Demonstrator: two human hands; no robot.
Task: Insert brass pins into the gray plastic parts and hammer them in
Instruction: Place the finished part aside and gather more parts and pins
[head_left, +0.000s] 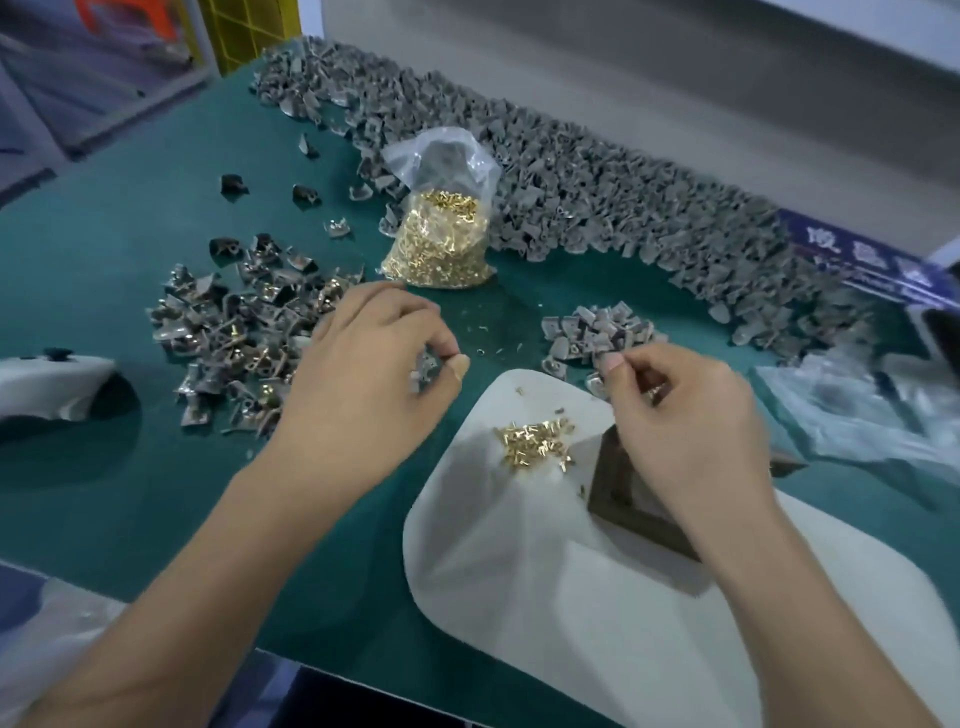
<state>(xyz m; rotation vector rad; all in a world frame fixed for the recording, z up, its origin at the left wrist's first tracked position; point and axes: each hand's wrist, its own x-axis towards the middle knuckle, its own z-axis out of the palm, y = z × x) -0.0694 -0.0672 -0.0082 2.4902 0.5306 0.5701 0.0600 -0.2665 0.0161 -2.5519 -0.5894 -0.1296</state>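
My left hand (363, 364) pinches a small gray plastic part (425, 368) between thumb and fingers above the green table. My right hand (685, 415) is closed, its fingertips pinched together; something brassy shows under the fingers, but what it holds is too small to tell. A loose heap of brass pins (535, 441) lies on a white tray (519, 571) between my hands. A clear bag of brass pins (441, 244) stands behind. A small cluster of gray parts (597, 327) sits by my right hand. Parts with pins fitted (244, 327) are piled at left.
A long bank of gray parts (571, 176) runs along the back of the green table (130, 234). A dark square block (623, 499) rests on the tray under my right wrist. Crumpled clear plastic (857, 410) lies at right, a white curved object (52, 384) at left.
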